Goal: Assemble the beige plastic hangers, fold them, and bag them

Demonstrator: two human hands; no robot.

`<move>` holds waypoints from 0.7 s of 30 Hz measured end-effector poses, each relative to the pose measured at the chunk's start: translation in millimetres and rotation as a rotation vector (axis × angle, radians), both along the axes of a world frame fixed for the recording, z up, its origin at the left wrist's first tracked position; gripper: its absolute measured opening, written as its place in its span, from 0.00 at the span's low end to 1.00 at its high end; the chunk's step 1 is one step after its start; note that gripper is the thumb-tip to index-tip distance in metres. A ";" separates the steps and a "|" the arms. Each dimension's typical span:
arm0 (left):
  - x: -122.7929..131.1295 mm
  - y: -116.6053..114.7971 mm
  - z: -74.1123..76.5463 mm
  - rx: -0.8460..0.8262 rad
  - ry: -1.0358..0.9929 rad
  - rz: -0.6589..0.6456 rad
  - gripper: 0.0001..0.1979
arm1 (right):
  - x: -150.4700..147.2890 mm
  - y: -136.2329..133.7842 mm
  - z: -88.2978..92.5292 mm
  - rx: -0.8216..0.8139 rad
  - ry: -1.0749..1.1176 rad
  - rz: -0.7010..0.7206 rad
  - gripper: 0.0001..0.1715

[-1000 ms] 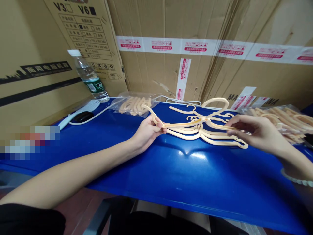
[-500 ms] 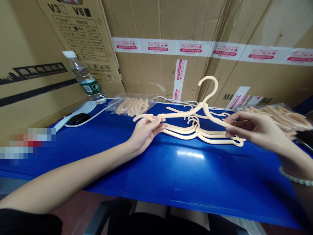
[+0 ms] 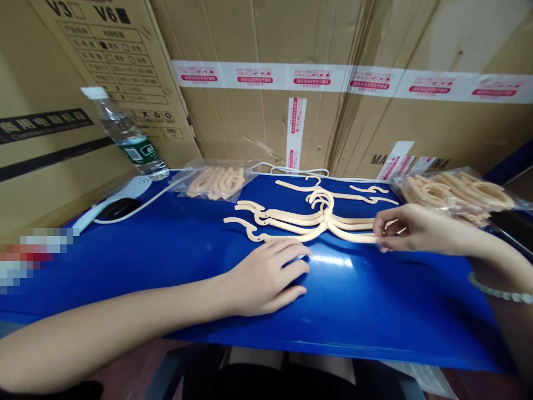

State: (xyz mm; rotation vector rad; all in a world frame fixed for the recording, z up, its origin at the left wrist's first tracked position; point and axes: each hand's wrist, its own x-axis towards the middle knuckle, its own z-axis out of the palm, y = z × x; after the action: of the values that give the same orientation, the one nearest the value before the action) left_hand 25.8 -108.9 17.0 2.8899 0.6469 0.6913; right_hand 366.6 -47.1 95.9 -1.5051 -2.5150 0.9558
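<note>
Peach plastic clothes hangers (image 3: 316, 222) lie loosely stacked on the glossy blue table (image 3: 166, 261): your right hand (image 3: 410, 230) has fingers pinched on the nearest one's right arm, your left hand (image 3: 266, 275) lies flat just beside the stack, fingers apart, holding nothing. Nest hook over hook, I'd judge, sliding low, left hand steadying the free ends. The top looks slippery; taped cardboard boxes (image 3: 258, 128) wall it in.

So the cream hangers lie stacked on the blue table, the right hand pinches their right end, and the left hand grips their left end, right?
Not quite. The head view shows the left hand gripping nothing: it lies open, palm down, on the blue table in front of the hangers. The right hand does pinch their right end.
</note>
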 end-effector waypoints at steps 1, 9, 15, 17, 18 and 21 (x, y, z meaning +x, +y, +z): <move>-0.5 0.4 0.0 -0.006 0.014 0.013 0.12 | -0.2 -0.1 -1.3 0.047 -0.050 0.033 0.09; -0.3 -2.5 -0.2 -0.032 0.078 0.091 0.15 | -4.8 -0.3 -10.5 0.230 -0.254 0.103 0.04; 0.4 -2.0 -2.5 -0.020 0.064 0.137 0.17 | -10.7 -0.2 -10.8 0.324 -0.288 0.013 0.03; 0.3 -2.0 -3.9 -0.034 0.057 0.141 0.18 | -11.6 -0.5 -10.2 0.311 -0.299 -0.003 0.02; 0.3 -2.0 -4.4 -0.042 0.056 0.139 0.18 | -11.7 -0.5 -9.9 0.302 -0.300 -0.005 0.02; 0.6 -1.9 -5.2 -0.059 0.058 0.130 0.17 | -11.2 0.1 -10.3 0.309 -0.301 -0.025 0.02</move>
State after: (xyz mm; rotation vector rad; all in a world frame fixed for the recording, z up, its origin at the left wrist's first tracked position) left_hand 26.4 -110.8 11.8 2.8423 0.8540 0.5941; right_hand 355.4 -46.9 85.6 -1.6759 -2.6710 0.3313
